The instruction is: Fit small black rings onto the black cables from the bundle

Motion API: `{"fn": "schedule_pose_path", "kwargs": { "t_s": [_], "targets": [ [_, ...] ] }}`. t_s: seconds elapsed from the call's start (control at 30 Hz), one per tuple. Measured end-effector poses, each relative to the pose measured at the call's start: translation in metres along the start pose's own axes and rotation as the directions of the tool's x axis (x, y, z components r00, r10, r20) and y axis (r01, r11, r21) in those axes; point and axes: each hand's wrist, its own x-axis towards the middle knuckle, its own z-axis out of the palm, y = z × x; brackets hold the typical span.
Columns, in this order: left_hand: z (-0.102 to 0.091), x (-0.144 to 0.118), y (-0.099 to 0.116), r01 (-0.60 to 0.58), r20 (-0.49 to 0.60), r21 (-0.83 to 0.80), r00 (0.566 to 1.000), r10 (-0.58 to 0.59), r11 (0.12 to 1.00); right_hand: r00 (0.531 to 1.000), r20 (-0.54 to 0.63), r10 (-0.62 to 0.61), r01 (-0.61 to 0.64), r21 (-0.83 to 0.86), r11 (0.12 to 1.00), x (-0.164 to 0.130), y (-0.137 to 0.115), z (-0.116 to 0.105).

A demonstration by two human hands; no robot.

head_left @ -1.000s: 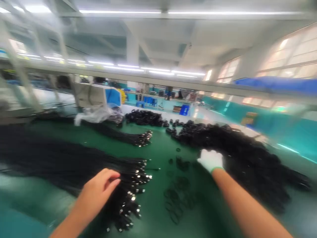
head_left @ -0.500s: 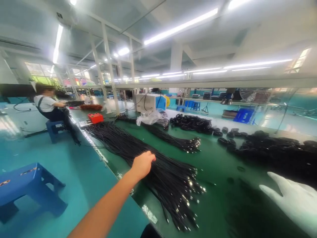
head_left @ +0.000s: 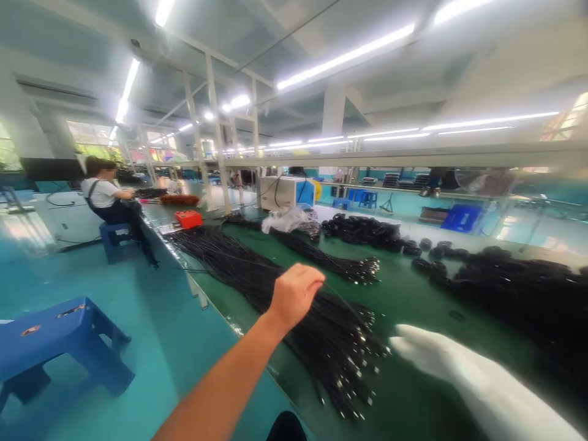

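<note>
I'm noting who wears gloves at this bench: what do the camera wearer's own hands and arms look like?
The left hand is ungloved, and its forearm shows no sleeve, watch or band. The right hand is covered by a white glove with no markings that I can make out; blur hides where the glove ends.

White-gloved right hand (head_left: 429, 352), bare left hand (head_left: 296, 295) and forearm (head_left: 229, 373)
</note>
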Motion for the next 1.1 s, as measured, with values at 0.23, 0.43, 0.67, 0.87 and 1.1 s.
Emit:
{"fn": "schedule_pose_path", "kwargs": {
  "t_s": [0.23, 0.43, 0.67, 0.87, 1.1],
  "targets": [
    [0.005, 0.028, 0.07, -0.164, 0.178, -0.201, 0.963, 0.2, 0.966, 0.754, 0.618, -0.221, -0.444, 0.728, 0.522, -0.01, -0.025, 0.036],
    [0.024, 0.016, 0.103, -0.095, 0.497, -0.61, 0.727, 0.474, 0.786, 0.703, 0.621, -0.348, -0.559, 0.784, 0.269, -0.005, 0.009, 0.051],
    [0.052, 0.031, 0.103, -0.079, 0.458, -0.645, 0.757, 0.467, 0.76, 0.561, 0.643, -0.521, -0.578, 0.755, 0.309, 0.0, 0.028, 0.052],
    [0.086, -0.011, 0.088, -0.163, 0.474, -0.143, 0.855, 0.212, 0.976, 0.918, 0.137, -0.372, -0.139, 0.99, 0.022, -0.004, 0.025, -0.001],
    [0.055, -0.076, 0.12, -0.567, 0.347, -0.095, 0.752, 0.561, 0.819, 0.985, -0.031, -0.167, 0.033, 0.999, 0.009, 0.008, 0.021, -0.031]
  ]
}}
